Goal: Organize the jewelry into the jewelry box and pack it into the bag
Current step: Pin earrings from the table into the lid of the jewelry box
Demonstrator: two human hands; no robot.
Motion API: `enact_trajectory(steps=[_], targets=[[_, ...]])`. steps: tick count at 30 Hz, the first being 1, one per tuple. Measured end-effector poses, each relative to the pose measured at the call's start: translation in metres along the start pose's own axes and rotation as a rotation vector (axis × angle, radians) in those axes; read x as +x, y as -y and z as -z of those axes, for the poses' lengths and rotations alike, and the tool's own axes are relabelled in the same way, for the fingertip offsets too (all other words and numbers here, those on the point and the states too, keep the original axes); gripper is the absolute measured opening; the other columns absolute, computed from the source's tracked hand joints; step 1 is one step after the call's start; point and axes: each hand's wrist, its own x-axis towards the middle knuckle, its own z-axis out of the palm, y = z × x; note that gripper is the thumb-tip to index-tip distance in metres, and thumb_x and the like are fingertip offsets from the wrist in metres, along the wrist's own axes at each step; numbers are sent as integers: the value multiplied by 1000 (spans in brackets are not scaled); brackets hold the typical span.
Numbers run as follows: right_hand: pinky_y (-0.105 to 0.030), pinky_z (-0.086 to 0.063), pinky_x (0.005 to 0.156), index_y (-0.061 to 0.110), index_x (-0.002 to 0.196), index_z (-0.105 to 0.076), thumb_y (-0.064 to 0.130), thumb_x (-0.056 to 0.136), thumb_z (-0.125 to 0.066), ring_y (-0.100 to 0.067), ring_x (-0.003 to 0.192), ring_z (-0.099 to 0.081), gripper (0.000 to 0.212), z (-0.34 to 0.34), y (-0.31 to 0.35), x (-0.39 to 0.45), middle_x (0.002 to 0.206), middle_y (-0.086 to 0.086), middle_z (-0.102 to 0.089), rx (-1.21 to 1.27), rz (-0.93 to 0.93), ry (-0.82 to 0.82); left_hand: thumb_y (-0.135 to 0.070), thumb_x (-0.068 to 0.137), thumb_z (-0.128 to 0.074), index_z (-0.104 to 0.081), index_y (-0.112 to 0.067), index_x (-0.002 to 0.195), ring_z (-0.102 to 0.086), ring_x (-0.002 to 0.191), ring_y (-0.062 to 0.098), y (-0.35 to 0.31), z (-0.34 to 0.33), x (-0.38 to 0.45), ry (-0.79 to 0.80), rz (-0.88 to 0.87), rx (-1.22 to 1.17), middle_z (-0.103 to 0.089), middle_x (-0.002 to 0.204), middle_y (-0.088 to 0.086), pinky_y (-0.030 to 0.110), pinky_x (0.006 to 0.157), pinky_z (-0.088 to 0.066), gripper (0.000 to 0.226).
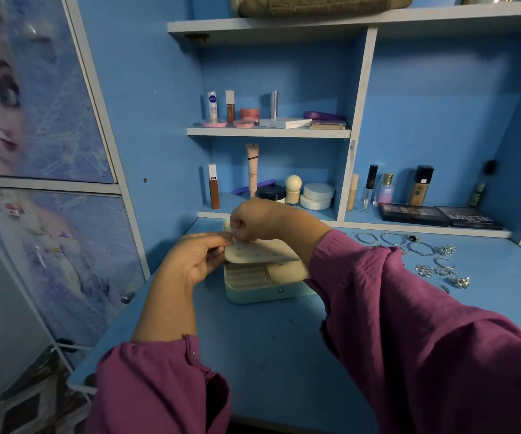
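Two hands, left (195, 261) gripping panel (259, 253), right (252, 222) pinching above, one jewelry box (265, 291).

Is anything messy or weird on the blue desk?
A bit messy: bangles and rings lie scattered on the desk, right of the open jewelry box. That looks like unpacked jewelry, not a spill. Nothing looks broken.
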Motion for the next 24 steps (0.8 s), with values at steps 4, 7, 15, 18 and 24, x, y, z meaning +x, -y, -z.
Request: enact_trajectory(steps=[4,7,15,18,24], targets=[[-29,-44,70,3,100,-68,15,90,-52,-17,77,-52,22,-3,-1,0,93,-13,-66,22,-26,-22,8,81,-64,-69,0,86,-55,42,4,0,0,-1,-4,13,-17,-67,63,7,13,40,-47,10],[-30,-44,71,2,98,-68,15,90,-52,-17,76,-51,22,-4,-2,1,98,-15,-68,23,-24,-20,9,82,-63,-69,1,87,-55,41,4,0,-1,-2,-2,18,-20,-67,63,8,13,40,-47,11],[-31,-43,74,14,101,-67,23,94,-51,-16,82,-52,20,-5,-3,-5,91,-4,-63,-44,18,-41,9,82,-63,-69,-1,87,-54,39,3,-2,-1,-5,0,19,13,-66,56,5,14,40,-48,13],[-23,-35,67,13,104,-69,22,94,-53,-12,84,-52,21,-9,-10,-11,96,-1,-66,18,41,-126,8,82,-63,-69,-1,86,-55,40,3,-2,-1,-5,9,2,26,-66,56,4,15,42,-49,11],[-20,-43,66,11,94,-70,16,93,-55,-4,69,-57,16,-6,-39,-36,79,7,-66,361,-74,-199,0,91,-55,-71,-1,90,-57,47,6,-1,2,-1,22,-33,82,-65,64,5,18,44,-51,16]])
